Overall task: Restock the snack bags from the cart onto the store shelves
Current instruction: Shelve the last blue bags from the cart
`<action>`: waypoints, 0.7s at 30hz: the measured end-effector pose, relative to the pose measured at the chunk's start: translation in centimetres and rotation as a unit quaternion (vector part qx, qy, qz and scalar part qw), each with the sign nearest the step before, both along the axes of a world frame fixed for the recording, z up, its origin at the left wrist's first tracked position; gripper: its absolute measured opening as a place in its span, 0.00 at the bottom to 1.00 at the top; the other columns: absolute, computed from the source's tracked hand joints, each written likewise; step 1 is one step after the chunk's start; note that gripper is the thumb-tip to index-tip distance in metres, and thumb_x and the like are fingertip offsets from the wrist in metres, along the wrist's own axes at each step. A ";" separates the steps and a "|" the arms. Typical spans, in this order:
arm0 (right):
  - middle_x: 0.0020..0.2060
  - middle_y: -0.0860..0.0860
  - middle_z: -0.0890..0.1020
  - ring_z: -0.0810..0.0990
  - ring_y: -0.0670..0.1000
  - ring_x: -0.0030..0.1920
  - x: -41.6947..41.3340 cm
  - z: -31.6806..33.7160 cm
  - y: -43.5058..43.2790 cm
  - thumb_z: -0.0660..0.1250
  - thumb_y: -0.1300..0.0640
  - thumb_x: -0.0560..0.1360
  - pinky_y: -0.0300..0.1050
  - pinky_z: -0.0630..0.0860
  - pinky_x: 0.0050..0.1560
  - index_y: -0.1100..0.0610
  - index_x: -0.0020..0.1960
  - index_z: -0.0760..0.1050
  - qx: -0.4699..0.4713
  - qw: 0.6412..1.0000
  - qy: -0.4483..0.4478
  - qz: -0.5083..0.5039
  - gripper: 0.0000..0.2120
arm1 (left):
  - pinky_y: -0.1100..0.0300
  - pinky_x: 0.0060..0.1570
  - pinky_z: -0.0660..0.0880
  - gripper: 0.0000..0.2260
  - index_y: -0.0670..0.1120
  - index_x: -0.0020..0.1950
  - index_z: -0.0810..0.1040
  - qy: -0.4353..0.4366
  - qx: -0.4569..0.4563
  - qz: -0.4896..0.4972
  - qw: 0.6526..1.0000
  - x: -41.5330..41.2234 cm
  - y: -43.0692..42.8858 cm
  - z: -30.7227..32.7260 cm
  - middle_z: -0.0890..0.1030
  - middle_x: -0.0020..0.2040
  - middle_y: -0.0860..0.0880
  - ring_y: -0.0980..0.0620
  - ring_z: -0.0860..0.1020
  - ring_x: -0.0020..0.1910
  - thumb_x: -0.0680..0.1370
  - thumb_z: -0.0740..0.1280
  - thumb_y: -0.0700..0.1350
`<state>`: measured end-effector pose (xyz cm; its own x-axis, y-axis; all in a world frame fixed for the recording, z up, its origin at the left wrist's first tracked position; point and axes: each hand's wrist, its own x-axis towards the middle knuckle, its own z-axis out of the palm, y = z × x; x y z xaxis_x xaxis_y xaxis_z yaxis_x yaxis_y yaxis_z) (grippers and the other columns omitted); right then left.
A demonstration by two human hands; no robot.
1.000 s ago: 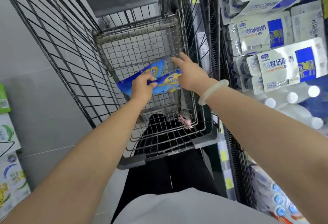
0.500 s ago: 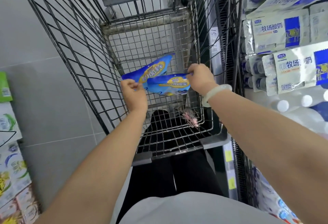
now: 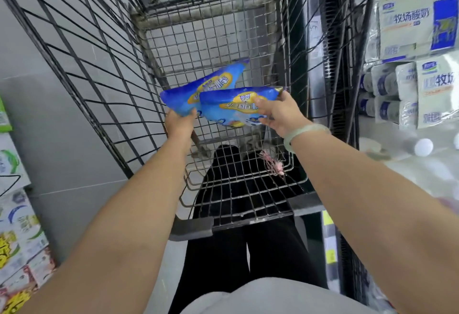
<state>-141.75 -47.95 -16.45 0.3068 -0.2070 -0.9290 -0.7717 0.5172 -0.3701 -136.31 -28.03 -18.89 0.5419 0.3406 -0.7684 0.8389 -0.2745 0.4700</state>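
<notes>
1. So, the left hand was curled round the lower-left end of the rear snack bag, and the right hand gripped the right end of the front snack bag, thumb on top.
2. Both bags overlapped above the cart. The rear one's long axis ran lower-left to upper-right; the front one lay roughly level.
3. A second earlier the right hand was flat and reaching, and the bags had since come up higher.
</notes>
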 end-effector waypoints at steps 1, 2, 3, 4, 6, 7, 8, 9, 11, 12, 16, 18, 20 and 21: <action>0.45 0.51 0.79 0.78 0.48 0.37 -0.2 -0.3 -0.2 0.71 0.65 0.71 0.39 0.75 0.30 0.54 0.54 0.66 0.019 0.999 0.009 0.026 0.18 | 0.50 0.54 0.76 0.13 0.42 0.61 0.76 -0.007 0.001 0.003 1.000 0.1 0.0 -0.2 0.80 0.51 0.46 0.52 0.74 0.47 0.76 0.67 0.40; 0.42 0.50 0.79 0.79 0.48 0.37 -0.3 -0.5 -0.3 0.71 0.66 0.71 0.40 0.76 0.32 0.53 0.53 0.67 0.028 0.998 0.017 0.051 0.17 | 0.51 0.52 0.75 0.13 0.39 0.60 0.76 -0.019 -0.003 0.003 1.000 0.0 0.0 -0.4 0.80 0.53 0.43 0.52 0.74 0.46 0.76 0.67 0.39; 0.39 0.49 0.79 0.78 0.47 0.36 -0.5 -0.6 -0.4 0.71 0.66 0.70 0.41 0.76 0.33 0.53 0.50 0.69 0.026 0.997 0.018 0.070 0.15 | 0.54 0.50 0.74 0.13 0.38 0.60 0.76 -0.026 -0.006 0.003 1.000 -0.1 0.0 -0.4 0.80 0.54 0.42 0.52 0.74 0.47 0.76 0.66 0.37; 0.37 0.49 0.78 0.78 0.46 0.34 -0.7 -0.8 -0.4 0.71 0.66 0.70 0.41 0.76 0.34 0.53 0.46 0.70 0.004 0.996 0.014 0.083 0.13 | 0.57 0.48 0.73 0.12 0.37 0.60 0.76 -0.030 -0.008 0.001 1.000 -0.2 0.0 -0.4 0.80 0.53 0.43 0.52 0.74 0.47 0.76 0.66 0.37; 0.34 0.50 0.79 0.78 0.45 0.30 -0.8 -0.9 -0.2 0.73 0.65 0.69 0.40 0.77 0.34 0.52 0.39 0.75 -0.092 0.990 -0.021 0.108 0.11 | 0.57 0.48 0.71 0.06 0.42 0.52 0.78 -0.031 -0.018 -0.010 0.999 -0.6 -0.2 -0.4 0.78 0.49 0.45 0.51 0.75 0.48 0.76 0.66 0.36; 0.34 0.51 0.81 0.80 0.46 0.31 -0.8 -0.9 -0.1 0.74 0.63 0.67 0.41 0.80 0.36 0.51 0.38 0.78 -0.149 0.980 -0.044 0.125 0.09 | 0.55 0.48 0.72 0.04 0.46 0.46 0.77 -0.025 -0.020 -0.018 0.999 -0.7 -0.4 -0.2 0.77 0.48 0.45 0.50 0.75 0.48 0.76 0.66 0.36; 0.36 0.54 0.84 0.83 0.49 0.34 -0.8 -0.6 0.1 0.74 0.60 0.65 0.46 0.82 0.41 0.51 0.38 0.81 -0.190 0.969 -0.066 0.143 0.05 | 0.53 0.49 0.74 0.07 0.48 0.42 0.74 -0.027 -0.018 -0.023 0.999 -0.9 -0.4 -0.1 0.77 0.47 0.45 0.50 0.75 0.48 0.76 0.67 0.37; 0.37 0.56 0.85 0.84 0.54 0.37 -1.0 -0.8 0.3 0.74 0.56 0.63 0.52 0.82 0.44 0.52 0.38 0.83 -0.215 0.960 -0.088 0.155 0.04 | 0.50 0.52 0.75 0.08 0.49 0.40 0.73 -0.025 -0.014 -0.023 0.999 -1.0 -0.4 0.0 0.78 0.47 0.45 0.49 0.76 0.48 0.75 0.67 0.38; 0.37 0.61 0.84 0.81 0.56 0.37 -1.1 -0.3 0.3 0.75 0.54 0.60 0.58 0.81 0.44 0.56 0.36 0.81 -0.216 0.957 -0.119 0.153 0.08 | 0.45 0.57 0.77 0.07 0.49 0.41 0.73 -0.029 -0.011 -0.007 0.999 -1.4 -0.2 0.9 0.78 0.47 0.45 0.48 0.77 0.49 0.75 0.67 0.38; 0.36 0.62 0.82 0.78 0.54 0.37 -1.0 1.0 0.3 0.76 0.55 0.61 0.56 0.80 0.44 0.56 0.34 0.78 -0.205 0.957 -0.134 0.153 0.08 | 0.44 0.57 0.77 0.07 0.49 0.41 0.74 -0.035 -0.012 0.004 0.999 -1.5 -0.1 1.6 0.79 0.47 0.46 0.48 0.78 0.49 0.75 0.67 0.39; 0.35 0.56 0.78 0.76 0.50 0.36 -0.3 6.7 -0.1 0.75 0.62 0.67 0.48 0.77 0.38 0.59 0.39 0.78 -0.173 0.950 -0.213 0.149 0.06 | 0.52 0.53 0.75 0.04 0.46 0.45 0.76 -0.086 -0.030 0.006 0.996 -2.0 -0.3 5.8 0.78 0.48 0.45 0.47 0.77 0.49 0.76 0.66 0.37; 0.31 0.47 0.83 0.81 0.45 0.34 -0.1 9.5 -0.5 0.73 0.65 0.69 0.42 0.80 0.37 0.56 0.41 0.78 -0.150 0.953 -0.240 0.108 0.07 | 0.55 0.48 0.73 0.02 0.43 0.48 0.76 -0.123 -0.020 -0.031 0.992 -2.1 -0.7 8.6 0.78 0.45 0.45 0.50 0.75 0.46 0.76 0.66 0.39; 0.34 0.47 0.85 0.84 0.46 0.37 -0.2 11.9 -0.9 0.72 0.65 0.70 0.42 0.81 0.40 0.56 0.43 0.79 -0.133 0.960 -0.236 0.075 0.06 | 0.56 0.45 0.73 0.03 0.44 0.42 0.77 -0.150 -0.024 -0.058 0.987 -2.4 -1.2 11.4 0.77 0.40 0.48 0.50 0.75 0.41 0.76 0.67 0.40; 0.39 0.52 0.86 0.84 0.51 0.41 -0.4 12.8 -1.0 0.72 0.64 0.71 0.47 0.82 0.43 0.59 0.46 0.79 -0.129 0.963 -0.228 0.062 0.05 | 0.57 0.43 0.73 0.07 0.47 0.38 0.75 -0.153 -0.032 -0.067 0.985 -2.6 -1.5 12.8 0.77 0.38 0.50 0.51 0.74 0.39 0.76 0.66 0.41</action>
<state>-142.13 -48.90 -3.61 0.7075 -0.3487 -0.6147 -0.5490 0.2765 -0.7888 -138.92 -29.54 -6.14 0.7883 0.2072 -0.5794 0.6136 -0.3348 0.7151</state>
